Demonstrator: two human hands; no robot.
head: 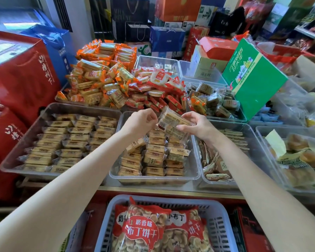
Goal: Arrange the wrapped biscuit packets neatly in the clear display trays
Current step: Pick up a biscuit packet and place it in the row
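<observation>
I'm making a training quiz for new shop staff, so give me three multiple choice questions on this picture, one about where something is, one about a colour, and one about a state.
1. Where is the held biscuit packet?
A. above the middle clear tray
B. inside the grey basket
C. on the green box

2. What colour are the big gift bags at the left?
A. yellow
B. red
C. white

3. How full is the left tray?
A. bare
B. holds one packet
C. filled with neat rows

Answers:
1 A, the left hand and the right hand both grip it over that tray.
2 B, they are red with white lettering.
3 C, packets lie in columns across it.
</observation>
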